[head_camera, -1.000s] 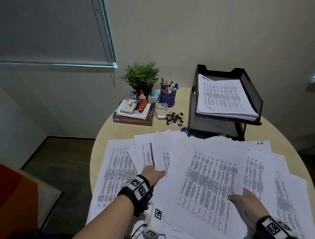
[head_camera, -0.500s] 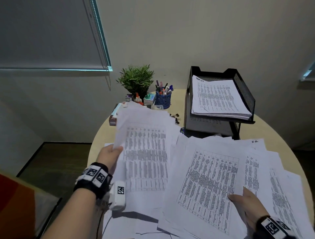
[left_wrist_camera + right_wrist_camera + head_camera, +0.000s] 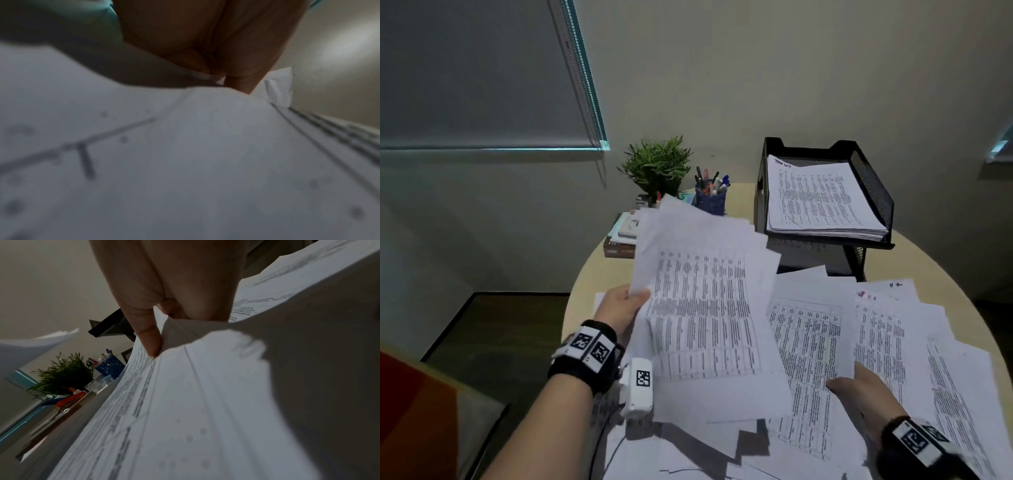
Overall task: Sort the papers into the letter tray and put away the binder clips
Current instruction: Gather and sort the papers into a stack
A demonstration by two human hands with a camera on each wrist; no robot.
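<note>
Both hands' grips on papers [image 3: 705,308].

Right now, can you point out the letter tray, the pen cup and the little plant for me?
letter tray [image 3: 873,192], head view, on its right mesh side wall.
pen cup [image 3: 710,201], head view, on the blue cup's front.
plant [image 3: 656,164], head view, in the middle of its green leaves.

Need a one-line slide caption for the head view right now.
Left hand lifts a sheaf of printed sheets off the table while the right hand grips more papers; letter tray waits behind.
</note>
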